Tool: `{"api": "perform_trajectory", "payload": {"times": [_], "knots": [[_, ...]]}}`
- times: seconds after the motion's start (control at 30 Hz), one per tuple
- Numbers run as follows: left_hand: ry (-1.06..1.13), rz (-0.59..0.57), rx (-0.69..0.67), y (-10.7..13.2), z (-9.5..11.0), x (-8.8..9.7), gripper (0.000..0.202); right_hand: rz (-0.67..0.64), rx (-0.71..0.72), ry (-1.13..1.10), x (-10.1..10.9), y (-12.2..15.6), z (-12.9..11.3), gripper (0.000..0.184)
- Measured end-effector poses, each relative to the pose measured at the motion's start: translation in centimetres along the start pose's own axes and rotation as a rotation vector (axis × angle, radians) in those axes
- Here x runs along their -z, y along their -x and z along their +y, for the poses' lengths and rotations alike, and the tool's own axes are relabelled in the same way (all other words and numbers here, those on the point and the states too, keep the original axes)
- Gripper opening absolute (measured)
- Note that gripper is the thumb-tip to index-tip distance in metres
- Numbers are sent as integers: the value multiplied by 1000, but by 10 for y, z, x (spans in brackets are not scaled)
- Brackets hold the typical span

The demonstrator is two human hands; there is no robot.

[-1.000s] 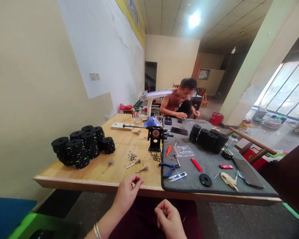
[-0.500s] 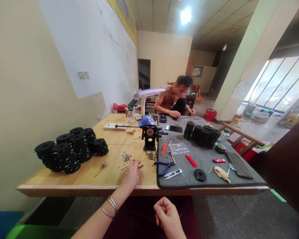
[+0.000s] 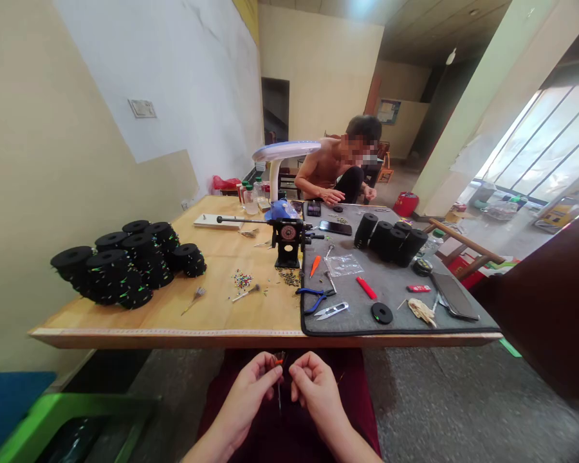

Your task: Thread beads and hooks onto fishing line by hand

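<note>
Orange-banded wire bundle is sitting in the left hand's pinch, over dark red clothing, just off the table's near edge. The wooden table is carrying a grey mat on its right. Stacked black foam spools are standing at left, and a black winder with a dial near the middle. The left hand is closing thumb and forefinger on the bundle, its thin stem pointing down. The right hand is curling nearby, fingertips together; whether it is holding anything, I cannot tell. Blue-handled pliers are lying on the mat, tiny coloured beads on bare wood.
</note>
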State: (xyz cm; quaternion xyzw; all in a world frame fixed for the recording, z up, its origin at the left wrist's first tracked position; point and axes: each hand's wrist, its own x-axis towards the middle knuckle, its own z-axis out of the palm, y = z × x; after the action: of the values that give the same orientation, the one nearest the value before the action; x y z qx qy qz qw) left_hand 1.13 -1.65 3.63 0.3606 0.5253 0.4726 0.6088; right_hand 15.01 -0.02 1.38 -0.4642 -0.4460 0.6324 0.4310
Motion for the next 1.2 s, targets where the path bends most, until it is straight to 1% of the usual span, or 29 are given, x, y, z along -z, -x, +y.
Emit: {"api": "perform_trajectory", "payload": {"times": [0.17, 0.3, 0.57, 0.7, 0.8, 0.93, 1.03, 1.13, 1.2], "knots": [[-47, 7, -14, 0, -13, -4, 30, 2, -22, 43, -1, 0, 3, 41], [-97, 26, -53, -2, -19, -4, 34, 11, 0, 82, -2, 0, 2, 39], [-226, 19, -175, 2, -19, -4, 25, 16, 22, 127, 1, -1, 9, 33], [-235, 16, -198, 2, -22, -4, 23, 7, 40, 137, 2, -1, 12, 33], [-173, -2, -153, 1, -26, -5, 26, -1, 43, 152, 3, -1, 13, 35], [14, -20, -67, 0, -28, -8, 27, 4, 14, 111, 1, -3, 14, 37], [148, -21, -5, 1, -27, -8, 31, 6, -41, 81, 0, -4, 13, 39], [238, -21, 73, 2, -24, -8, 37, 14, -72, 60, 0, -5, 13, 38], [265, -51, 112, 3, -22, -8, 34, 10, -85, 47, 1, -5, 13, 38]]}}
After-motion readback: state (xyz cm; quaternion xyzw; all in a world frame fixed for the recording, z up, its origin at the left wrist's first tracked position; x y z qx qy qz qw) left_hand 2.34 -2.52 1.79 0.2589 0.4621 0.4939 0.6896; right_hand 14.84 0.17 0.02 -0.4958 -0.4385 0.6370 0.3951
